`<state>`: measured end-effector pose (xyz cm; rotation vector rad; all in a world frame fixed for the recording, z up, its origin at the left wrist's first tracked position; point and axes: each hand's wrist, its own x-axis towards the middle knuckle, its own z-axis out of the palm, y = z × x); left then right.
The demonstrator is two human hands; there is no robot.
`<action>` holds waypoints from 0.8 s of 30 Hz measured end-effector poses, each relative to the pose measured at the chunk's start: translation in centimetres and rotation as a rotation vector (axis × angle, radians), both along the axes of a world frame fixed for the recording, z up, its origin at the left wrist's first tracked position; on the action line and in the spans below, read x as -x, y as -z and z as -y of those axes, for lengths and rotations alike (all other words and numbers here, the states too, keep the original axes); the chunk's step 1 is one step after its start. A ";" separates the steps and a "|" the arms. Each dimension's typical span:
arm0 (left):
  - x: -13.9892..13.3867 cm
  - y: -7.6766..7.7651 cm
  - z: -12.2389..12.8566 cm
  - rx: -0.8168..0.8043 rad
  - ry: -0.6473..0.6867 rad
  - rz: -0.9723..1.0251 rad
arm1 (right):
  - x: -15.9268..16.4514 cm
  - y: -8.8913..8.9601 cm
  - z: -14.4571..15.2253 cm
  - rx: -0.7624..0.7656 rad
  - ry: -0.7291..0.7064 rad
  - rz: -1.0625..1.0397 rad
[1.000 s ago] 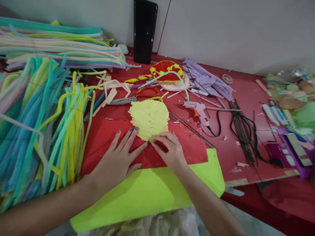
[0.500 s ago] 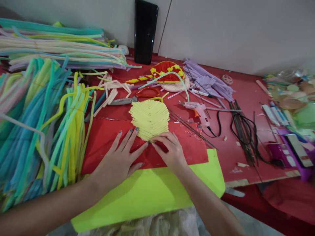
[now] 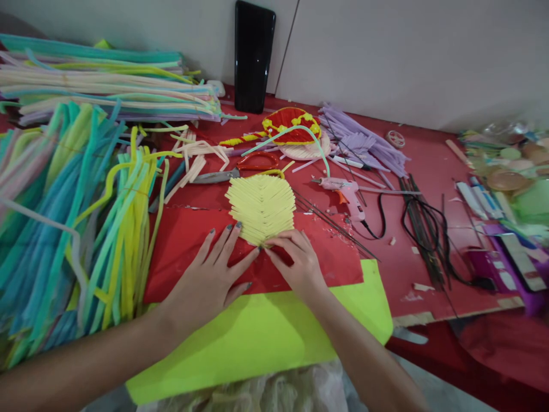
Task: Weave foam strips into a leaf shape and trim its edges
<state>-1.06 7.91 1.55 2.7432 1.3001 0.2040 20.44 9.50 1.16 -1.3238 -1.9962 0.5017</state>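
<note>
A pale yellow leaf shape point(image 3: 261, 206) made of slanted pipe-cleaner strips lies flat on a red sheet point(image 3: 184, 240). My left hand point(image 3: 212, 266) rests with its fingers spread, fingertips against the leaf's lower left edge. At the leaf's bottom tip, my right hand point(image 3: 298, 260) pinches with thumb and forefinger; the fingers hide most of what is between them, and they meet the leaf's base. Under both forearms a lime-green sheet point(image 3: 257, 332) covers the near edge of the table.
Bundles of coloured pipe cleaners point(image 3: 64, 212) fill the left. Behind the leaf lie scissors point(image 3: 227, 174) and a red-and-yellow fan-like piece point(image 3: 291, 126). A pink glue gun point(image 3: 349, 197) with its cord sits to the right, near thin dark wires point(image 3: 422, 240). A black phone point(image 3: 254, 57) leans on the wall.
</note>
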 end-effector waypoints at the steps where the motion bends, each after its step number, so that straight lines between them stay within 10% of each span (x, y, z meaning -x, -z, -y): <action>1: 0.0 0.0 0.0 0.001 0.000 0.001 | 0.0 0.0 0.0 0.002 -0.002 0.001; 24: 0.2 0.3 0.0 0.029 0.007 0.012 | 0.0 0.1 0.1 0.009 -0.012 -0.003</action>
